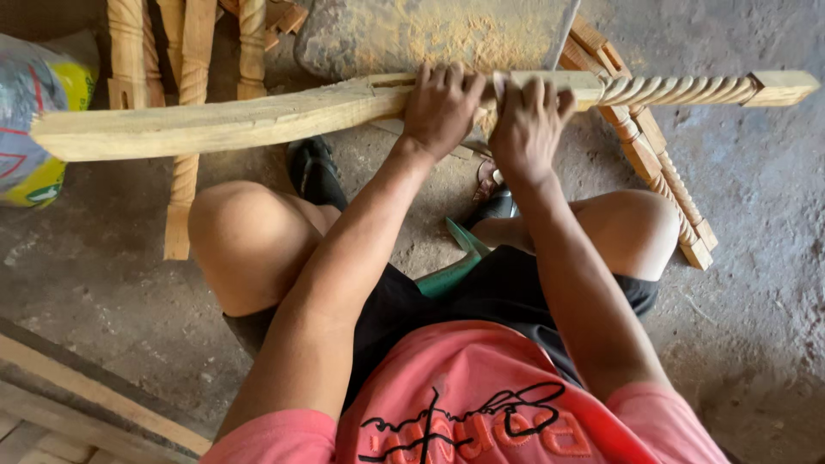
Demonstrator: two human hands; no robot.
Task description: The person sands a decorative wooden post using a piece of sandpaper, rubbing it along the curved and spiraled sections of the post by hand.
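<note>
Dusty concrete floor [756, 283], grey, with sawdust on a slab [430, 34] at top centre. Person seated low, knees apart, red shirt, black shorts; view looks straight down.

Wooden leg [223, 120]: long pale piece, held level across the knees, running from far left to far right. Left part plain and roughly shaped; right part carved in a rope twist, ending in a square block [782, 86]. A slot shows in its top face near the hands.

Left hand [440, 107]: fingers curled over the leg from above, closed on it, just left of mid-length.
Right hand [528, 120]: also closed on the leg, fingers wrapped over the top edge, just beside the left hand. Hands nearly touching.

Surroundings: more turned pieces [185, 172] lie on the floor at upper left, behind the leg. Another twisted piece [662, 180] lies slanted on the floor at right, under the held one. Green object [455, 266] sits between the thighs; kind unclear. Printed sack [34, 94] at the left edge. Planks [94, 395] at lower left.
</note>
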